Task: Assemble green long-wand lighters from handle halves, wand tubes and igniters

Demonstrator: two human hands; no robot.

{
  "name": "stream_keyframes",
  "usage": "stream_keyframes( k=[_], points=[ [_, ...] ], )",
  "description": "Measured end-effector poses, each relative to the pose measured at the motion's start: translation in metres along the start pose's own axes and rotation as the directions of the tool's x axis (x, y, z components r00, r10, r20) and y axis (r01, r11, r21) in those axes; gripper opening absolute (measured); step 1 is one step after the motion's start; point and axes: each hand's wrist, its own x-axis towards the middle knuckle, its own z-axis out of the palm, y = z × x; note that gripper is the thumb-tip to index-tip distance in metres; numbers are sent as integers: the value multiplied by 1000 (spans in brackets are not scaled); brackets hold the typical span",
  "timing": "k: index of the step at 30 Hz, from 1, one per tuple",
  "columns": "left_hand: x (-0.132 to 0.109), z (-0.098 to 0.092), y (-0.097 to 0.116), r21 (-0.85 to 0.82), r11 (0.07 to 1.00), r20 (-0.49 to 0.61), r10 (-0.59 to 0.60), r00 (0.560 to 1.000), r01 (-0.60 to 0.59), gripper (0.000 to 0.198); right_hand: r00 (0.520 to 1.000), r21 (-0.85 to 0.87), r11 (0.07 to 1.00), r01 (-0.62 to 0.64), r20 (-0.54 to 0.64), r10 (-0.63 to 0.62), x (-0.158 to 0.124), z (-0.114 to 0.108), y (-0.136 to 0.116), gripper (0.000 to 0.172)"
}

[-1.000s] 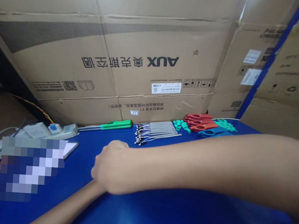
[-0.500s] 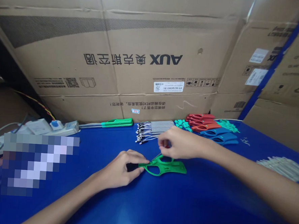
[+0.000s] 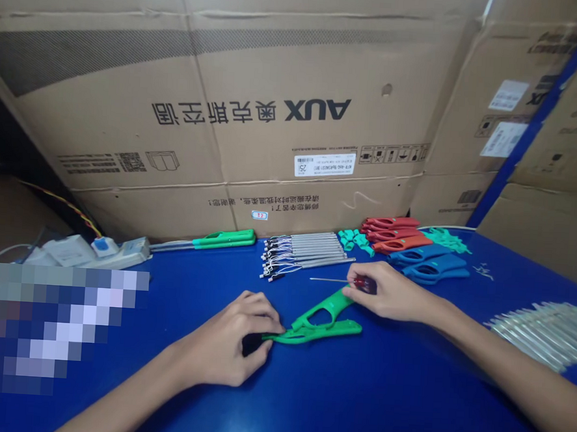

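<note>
My left hand point(image 3: 234, 340) is closed on the narrow left end of a green plastic lighter casing point(image 3: 338, 304), low over the blue table. The two halves of the casing are spread apart at the wide right end and meet near my left fingers. My right hand point(image 3: 391, 293) grips a screwdriver point(image 3: 365, 284) by its dark red handle, with the thin metal shaft pointing left. Fingertips of that hand also touch the wide end of the upper green half.
Behind lie metal lighter tubes with wires point(image 3: 316, 247), small teal parts point(image 3: 353, 239), red casings point(image 3: 390, 232) and blue casings point(image 3: 434, 267). Clear tubes point(image 3: 550, 333) are at right, finished-looking green lighters point(image 3: 226, 238) and a power strip point(image 3: 132, 252) at left. A cardboard wall point(image 3: 258, 64) stands behind.
The green casing halves have swung apart at the right end, the upper one tilting up. My right hand has moved right, and the screwdriver shaft has come away from the casing.
</note>
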Motion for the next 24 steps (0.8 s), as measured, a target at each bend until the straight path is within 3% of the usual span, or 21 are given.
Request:
stream_keyframes(
  k=[6,11,24],
  points=[
    [0,-2,4,75,995,7,73,997,-73,26,998,-66,997,48,32,-46,-2,6,11,28],
    [-1,-1,3,103,991,-2,87,996,-86,25,997,-64,997,36,72,-32,-2,10,15,24],
    [-3,0,1,56,998,-20,11,1000,-10,30,996,49,998,35,85,-39,-1,4,12,7]
  ],
)
